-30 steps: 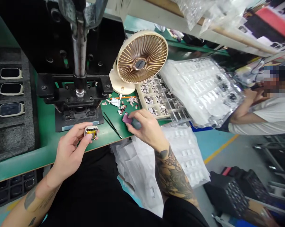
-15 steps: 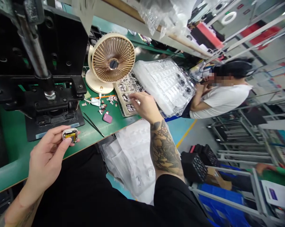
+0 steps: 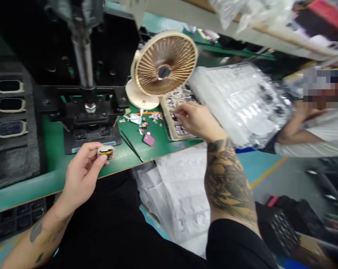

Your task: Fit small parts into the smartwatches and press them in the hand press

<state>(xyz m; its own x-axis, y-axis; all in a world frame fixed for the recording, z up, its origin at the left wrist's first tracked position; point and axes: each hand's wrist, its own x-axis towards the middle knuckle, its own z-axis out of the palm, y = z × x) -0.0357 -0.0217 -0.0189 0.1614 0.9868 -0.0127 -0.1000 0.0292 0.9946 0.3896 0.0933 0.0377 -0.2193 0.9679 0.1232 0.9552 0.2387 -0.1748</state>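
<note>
My left hand (image 3: 83, 175) is closed on a small watch case (image 3: 105, 150) with its inside uncovered, showing a yellow strip. The thumb lies across its front edge, just in front of the press. Over a cream divided tray (image 3: 171, 131) full of small parts, my right hand (image 3: 199, 118) has its fingers bent and drawn together. Whatever is at those fingertips is too small to make out. Between the hands, black tweezers (image 3: 132, 146) and a small purple block (image 3: 148, 139) lie on the green bench (image 3: 114, 167), near several loose small parts (image 3: 155, 117).
A black press (image 3: 87, 99) stands behind my left hand, a cream fan (image 3: 165, 67) behind the tray. At left, a grey foam tray (image 3: 14, 157) holds several watches. Clear plastic trays (image 3: 236, 101) are stacked at right, beside a seated person (image 3: 306, 130).
My view has turned left, bringing the foam tray with watches into sight. The right hand stays over the parts tray, its fingers drawn closer together. The left hand keeps the watch case.
</note>
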